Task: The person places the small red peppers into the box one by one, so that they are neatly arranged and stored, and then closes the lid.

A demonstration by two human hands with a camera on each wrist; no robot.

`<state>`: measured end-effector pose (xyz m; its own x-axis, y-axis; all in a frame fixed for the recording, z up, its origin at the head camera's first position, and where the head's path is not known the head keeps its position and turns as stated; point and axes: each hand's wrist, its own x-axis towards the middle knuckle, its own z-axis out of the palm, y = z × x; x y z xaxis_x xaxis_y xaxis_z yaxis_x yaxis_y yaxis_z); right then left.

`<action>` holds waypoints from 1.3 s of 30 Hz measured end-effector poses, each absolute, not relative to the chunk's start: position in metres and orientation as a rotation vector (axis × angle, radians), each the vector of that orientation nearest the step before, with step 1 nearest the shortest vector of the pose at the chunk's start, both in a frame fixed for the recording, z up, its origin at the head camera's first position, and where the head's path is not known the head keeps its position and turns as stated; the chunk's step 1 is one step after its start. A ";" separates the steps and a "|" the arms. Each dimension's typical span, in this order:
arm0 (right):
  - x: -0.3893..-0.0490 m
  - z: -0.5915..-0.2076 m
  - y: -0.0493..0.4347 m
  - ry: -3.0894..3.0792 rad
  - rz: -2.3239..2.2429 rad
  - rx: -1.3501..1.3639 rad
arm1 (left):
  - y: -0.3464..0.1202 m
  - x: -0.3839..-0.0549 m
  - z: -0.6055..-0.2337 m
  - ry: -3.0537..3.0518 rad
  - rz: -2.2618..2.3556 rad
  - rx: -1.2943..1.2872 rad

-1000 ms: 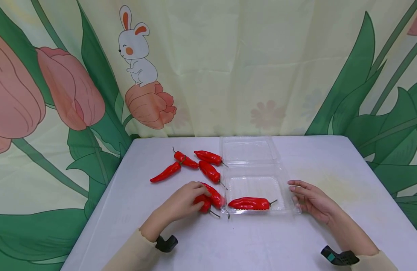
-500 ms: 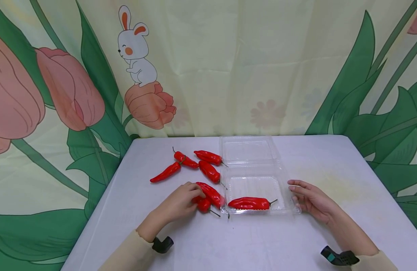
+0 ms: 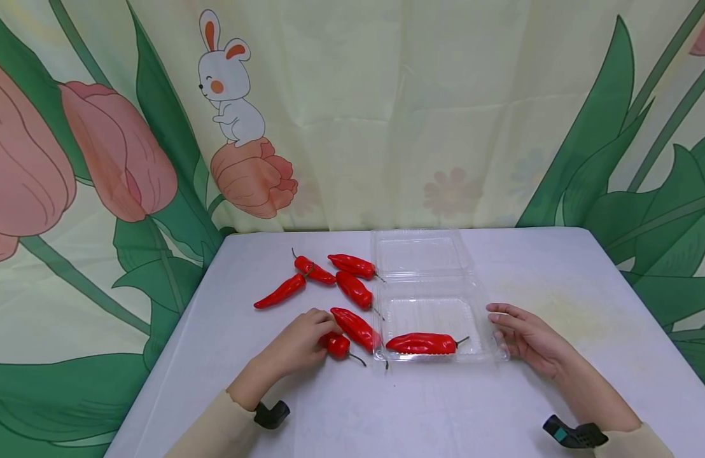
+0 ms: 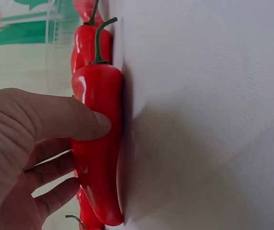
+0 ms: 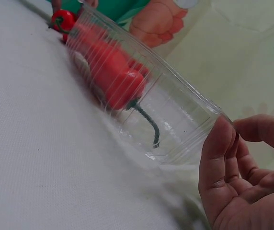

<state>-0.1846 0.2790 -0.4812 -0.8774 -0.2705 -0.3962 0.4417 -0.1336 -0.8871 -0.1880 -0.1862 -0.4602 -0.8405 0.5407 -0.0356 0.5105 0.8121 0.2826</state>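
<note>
My left hand [image 3: 302, 338] holds a red chili pepper [image 4: 97, 110] just left of the clear plastic container [image 3: 429, 294]. The thumb presses on the pepper's near side and the other fingers are behind it, the stem pointing toward the container. A second red pepper [image 3: 355, 327] lies right beside it, its stem end behind the container's wall. Inside the container's near part, one red pepper [image 3: 422, 344] lies sideways with its stem to the right. At the container's right edge, my right hand [image 5: 245, 172] pinches the rim corner between thumb and forefinger.
The container's lid [image 3: 422, 253] lies folded back, away from me. Several more red peppers [image 3: 355, 290] lie in a loose group to the left of the container on the white tablecloth [image 3: 444, 407]. A printed curtain [image 3: 352, 127] hangs behind the table.
My left hand has moved slightly left and toward me, and the pepper in it has shifted left, apart from the one beside it. My right hand and the container stay in place.
</note>
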 end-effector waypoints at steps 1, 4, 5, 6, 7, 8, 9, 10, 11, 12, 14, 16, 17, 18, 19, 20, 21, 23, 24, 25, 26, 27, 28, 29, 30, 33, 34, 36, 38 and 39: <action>-0.184 -0.481 0.279 1.683 -2.055 0.192 | -0.187 -0.188 -0.461 2.881 0.389 0.834; -0.184 -0.480 0.279 1.680 -2.058 0.197 | -0.188 -0.187 -0.462 2.881 0.345 0.823; -0.184 -0.480 0.279 1.679 -2.057 0.196 | -0.188 -0.187 -0.462 2.880 0.332 0.821; -0.184 -0.480 0.279 1.677 -2.057 0.196 | -0.189 -0.186 -0.463 2.880 0.320 0.818; -0.185 -0.480 0.279 1.677 -2.055 0.196 | -0.189 -0.186 -0.463 2.881 0.309 0.816; -0.185 -0.480 0.279 1.676 -2.053 0.195 | -0.189 -0.186 -0.463 2.883 0.299 0.817; -0.185 -0.480 0.279 1.679 -2.051 0.195 | -0.189 -0.186 -0.464 2.885 0.292 0.816; -0.185 -0.479 0.279 1.681 -2.048 0.195 | -0.189 -0.186 -0.464 2.886 0.284 0.817; -0.186 -0.479 0.279 1.683 -2.046 0.193 | -0.189 -0.186 -0.464 2.887 0.280 0.816; -0.186 -0.479 0.279 1.685 -2.045 0.193 | -0.189 -0.186 -0.464 2.888 0.279 0.814; -0.186 -0.479 0.279 1.689 -2.043 0.193 | -0.189 -0.186 -0.464 2.892 0.274 0.815; -0.186 -0.479 0.279 1.691 -2.042 0.192 | -0.188 -0.185 -0.463 2.902 0.280 0.808; -0.186 -0.479 0.279 1.692 -2.041 0.190 | -0.188 -0.185 -0.463 2.910 0.283 0.808; -0.186 -0.479 0.279 1.692 -2.040 0.191 | -0.188 -0.184 -0.463 2.921 0.281 0.810; -0.186 -0.478 0.278 1.693 -2.039 0.192 | -0.187 -0.184 -0.463 2.931 0.276 0.815; -0.187 -0.478 0.278 1.694 -2.038 0.192 | -0.187 -0.184 -0.463 2.941 0.271 0.818; -0.187 -0.478 0.278 1.693 -2.039 0.192 | -0.187 -0.184 -0.464 2.950 0.264 0.822; -0.186 -0.478 0.278 1.693 -2.039 0.194 | -0.187 -0.184 -0.465 2.960 0.247 0.834; -0.186 -0.478 0.278 1.690 -2.041 0.196 | -0.188 -0.184 -0.465 2.962 0.238 0.834; -0.186 -0.478 0.278 1.690 -2.042 0.199 | -0.188 -0.184 -0.466 2.961 0.234 0.836; -0.186 -0.478 0.278 1.690 -2.043 0.200 | -0.188 -0.184 -0.466 2.960 0.231 0.836; -0.186 -0.478 0.278 1.689 -2.044 0.201 | -0.188 -0.184 -0.466 2.958 0.231 0.835; -0.186 -0.478 0.278 1.691 -2.043 0.202 | -0.189 -0.184 -0.466 2.956 0.233 0.837; -0.186 -0.478 0.278 1.692 -2.043 0.204 | -0.189 -0.184 -0.466 2.956 0.233 0.836; -0.186 -0.478 0.278 1.692 -2.042 0.205 | -0.189 -0.184 -0.466 2.955 0.234 0.838; -0.186 -0.477 0.278 1.694 -2.038 0.208 | -0.190 -0.183 -0.466 2.953 0.238 0.845; -0.186 -0.478 0.278 1.693 -2.038 0.209 | -0.191 -0.183 -0.466 2.950 0.241 0.846; -0.186 -0.478 0.278 1.687 -2.040 0.207 | -0.192 -0.183 -0.466 2.945 0.248 0.848; -0.186 -0.478 0.279 1.683 -2.042 0.204 | -0.193 -0.183 -0.466 2.940 0.258 0.847; -0.186 -0.478 0.279 1.680 -2.043 0.202 | -0.193 -0.182 -0.466 2.938 0.265 0.846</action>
<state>-0.1855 0.2786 -0.4780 -0.8721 -0.2707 -0.4076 0.4523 -0.1280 -0.8827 -0.1825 -0.1934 -0.4657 -0.8456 0.5333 -0.0222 0.5207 0.8333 0.1855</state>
